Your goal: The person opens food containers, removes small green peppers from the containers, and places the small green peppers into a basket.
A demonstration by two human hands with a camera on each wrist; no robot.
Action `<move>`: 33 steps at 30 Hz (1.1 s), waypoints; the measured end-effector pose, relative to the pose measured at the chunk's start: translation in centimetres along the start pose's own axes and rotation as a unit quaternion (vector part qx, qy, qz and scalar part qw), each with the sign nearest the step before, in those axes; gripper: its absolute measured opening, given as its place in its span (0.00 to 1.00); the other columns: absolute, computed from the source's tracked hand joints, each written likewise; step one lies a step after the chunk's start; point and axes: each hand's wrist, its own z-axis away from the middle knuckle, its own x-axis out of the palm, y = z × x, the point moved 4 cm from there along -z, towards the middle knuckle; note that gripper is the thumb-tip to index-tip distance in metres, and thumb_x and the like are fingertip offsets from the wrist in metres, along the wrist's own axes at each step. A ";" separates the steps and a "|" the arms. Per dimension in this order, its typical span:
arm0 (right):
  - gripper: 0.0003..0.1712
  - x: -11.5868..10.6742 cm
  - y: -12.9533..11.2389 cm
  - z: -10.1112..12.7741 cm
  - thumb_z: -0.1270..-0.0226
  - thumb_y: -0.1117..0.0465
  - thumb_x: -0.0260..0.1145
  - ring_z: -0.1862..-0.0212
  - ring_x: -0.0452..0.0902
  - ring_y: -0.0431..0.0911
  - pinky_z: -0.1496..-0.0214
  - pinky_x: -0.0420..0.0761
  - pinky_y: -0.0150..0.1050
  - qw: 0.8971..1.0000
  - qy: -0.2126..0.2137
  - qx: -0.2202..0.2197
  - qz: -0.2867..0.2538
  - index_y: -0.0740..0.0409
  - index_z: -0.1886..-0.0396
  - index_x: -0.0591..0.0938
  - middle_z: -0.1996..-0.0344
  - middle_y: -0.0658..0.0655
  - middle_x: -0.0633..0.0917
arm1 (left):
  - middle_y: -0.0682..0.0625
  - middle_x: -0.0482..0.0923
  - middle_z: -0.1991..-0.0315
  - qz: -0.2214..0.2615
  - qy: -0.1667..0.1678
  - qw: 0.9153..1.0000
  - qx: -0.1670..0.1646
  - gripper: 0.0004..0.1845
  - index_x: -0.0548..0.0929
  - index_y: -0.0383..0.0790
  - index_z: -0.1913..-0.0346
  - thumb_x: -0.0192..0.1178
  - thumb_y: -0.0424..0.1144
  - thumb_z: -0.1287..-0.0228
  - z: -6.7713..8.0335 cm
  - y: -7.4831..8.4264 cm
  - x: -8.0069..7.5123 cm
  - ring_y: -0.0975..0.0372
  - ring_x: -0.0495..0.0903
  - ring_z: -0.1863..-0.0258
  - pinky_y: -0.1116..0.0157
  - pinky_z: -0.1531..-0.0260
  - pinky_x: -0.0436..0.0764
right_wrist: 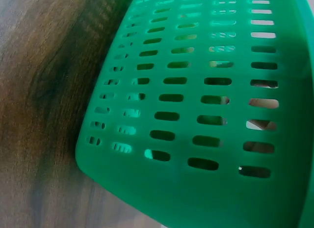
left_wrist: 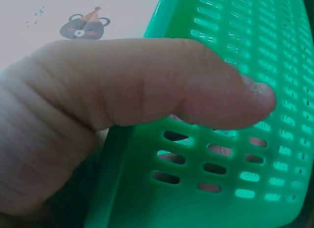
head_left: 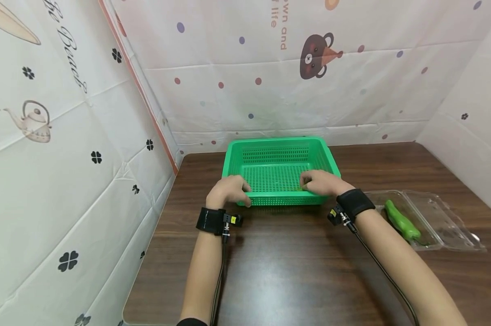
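Note:
A green slotted plastic basket (head_left: pixel 275 141) stands on the dark wooden table, a little beyond its middle. My left hand (head_left: pixel 229 190) grips the near rim at its left corner. In the left wrist view its thumb (left_wrist: pixel 162 85) lies along the outside of the basket wall (left_wrist: pixel 132 188), and fingers show through the slots. My right hand (head_left: pixel 320 182) curls over the near rim toward the right corner. The right wrist view shows the basket wall (right_wrist: pixel 162 198) close up, with fingers dimly visible behind the slots. The basket holds nothing that I can see.
An opened clear plastic clamshell (head_left: pixel 445 217) lies at the right of the table (head_left: pixel 294 271), with a green pepper (head_left: pixel 402 222) in it. Printed cloth walls close in the left, back and right sides. Cables run from both wristbands along my forearms.

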 end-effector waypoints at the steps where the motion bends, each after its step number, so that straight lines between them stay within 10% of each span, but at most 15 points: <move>1: 0.09 0.0 0.0 0.0 0.32 0.67 0.50 0.74 0.57 0.45 0.66 0.63 0.42 1.000 -0.003 0.002 -0.002 0.55 0.68 0.77 0.74 0.52 0.71 | 0.51 0.84 0.39 -0.002 0.001 1.000 0.000 0.26 0.87 0.48 0.41 0.75 0.41 0.46 0.0 0.0 0.0 0.54 0.83 0.44 0.52 0.45 0.83; 14: 0.15 0.2 -0.3 0.0 0.25 0.63 0.46 0.74 0.53 0.45 0.66 0.60 0.42 1.000 -0.018 0.007 0.024 0.52 0.75 0.69 0.75 0.52 0.65 | 0.53 0.84 0.40 0.002 0.005 1.000 -0.003 0.24 0.89 0.51 0.43 0.75 0.41 0.47 -0.1 -0.1 0.3 0.58 0.85 0.52 0.54 0.48 0.84; 25: 0.20 0.0 -0.2 -0.1 0.23 0.58 0.47 0.74 0.60 0.45 0.61 0.67 0.46 0.999 -0.009 0.024 0.048 0.58 0.61 0.86 0.75 0.52 0.70 | 0.53 0.84 0.40 -0.004 0.001 1.000 0.009 0.19 0.91 0.48 0.49 0.75 0.40 0.47 0.0 0.1 0.1 0.61 0.78 0.65 0.57 0.55 0.83; 33: 0.26 0.1 0.0 0.1 0.19 0.51 0.48 0.70 0.71 0.48 0.56 0.73 0.48 0.998 -0.020 0.040 0.042 0.61 0.43 0.86 0.57 0.59 0.87 | 0.52 0.83 0.39 -0.004 0.005 1.000 0.000 0.25 0.89 0.48 0.43 0.75 0.41 0.47 0.1 0.1 0.2 0.55 0.84 0.46 0.53 0.47 0.84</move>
